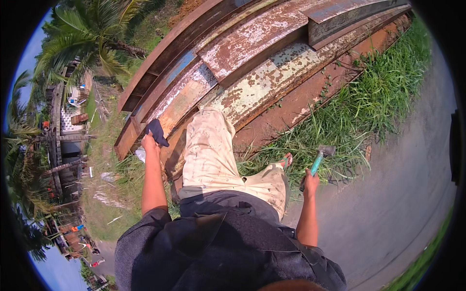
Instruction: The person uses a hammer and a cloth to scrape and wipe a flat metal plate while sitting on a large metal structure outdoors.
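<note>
In my left hand (151, 144) a piece of dark navy cloth (156, 132) is gripped, bunched up and hanging to one side; the hand is raised beside the ends of the rusty steel beams (167, 109). My right hand (311, 182) is closed round the teal handle of a hammer (318, 162), whose worn grey-brown head points away from me over the grass. My left leg, in stained cream trousers (208, 145), rests against the beams. My right foot (287, 160), in a sandal, is in the grass.
Long beams with flaking paint (264, 82) lie stacked ahead, some with protruding ends. Tall grass (359, 116) grows along their right side, beside a grey paved road (403, 165). Palms (92, 39) and a low building (70, 121) stand to the left.
</note>
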Motion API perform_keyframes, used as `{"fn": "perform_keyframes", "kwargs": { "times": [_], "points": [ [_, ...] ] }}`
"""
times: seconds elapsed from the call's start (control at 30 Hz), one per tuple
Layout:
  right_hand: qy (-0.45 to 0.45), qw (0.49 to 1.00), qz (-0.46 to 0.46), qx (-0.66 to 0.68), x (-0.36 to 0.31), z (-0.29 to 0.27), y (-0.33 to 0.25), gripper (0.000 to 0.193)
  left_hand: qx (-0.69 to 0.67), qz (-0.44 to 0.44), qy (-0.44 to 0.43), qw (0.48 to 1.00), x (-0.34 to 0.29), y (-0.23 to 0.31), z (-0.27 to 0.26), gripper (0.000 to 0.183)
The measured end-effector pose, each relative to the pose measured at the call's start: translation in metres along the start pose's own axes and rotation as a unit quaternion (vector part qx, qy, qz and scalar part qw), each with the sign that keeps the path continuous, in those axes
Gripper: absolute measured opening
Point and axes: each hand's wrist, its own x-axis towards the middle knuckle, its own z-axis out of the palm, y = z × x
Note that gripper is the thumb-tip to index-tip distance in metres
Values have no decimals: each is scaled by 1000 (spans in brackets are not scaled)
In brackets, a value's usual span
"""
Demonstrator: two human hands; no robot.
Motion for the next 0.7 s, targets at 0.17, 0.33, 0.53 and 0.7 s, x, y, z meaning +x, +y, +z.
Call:
{"fn": "perform_keyframes", "kwargs": {
  "times": [0.17,0.33,0.53,0.7],
  "points": [
    [-66,997,-7,-25,9,122,-70,25,-14,22,-5,1000,71,-4,92,15],
    [-156,958,-216,-104,53,281,-191,36,-110,-3,-17,994,160,-59,151,25],
    [-65,811,-578,-62,28,452,-434,40,-196,-36,-97,975,284,-185,108,24],
    [112,620,-758,172,-19,591,-559,22,-275,-25,-188,943,340,-273,25,30]
  ]
}}
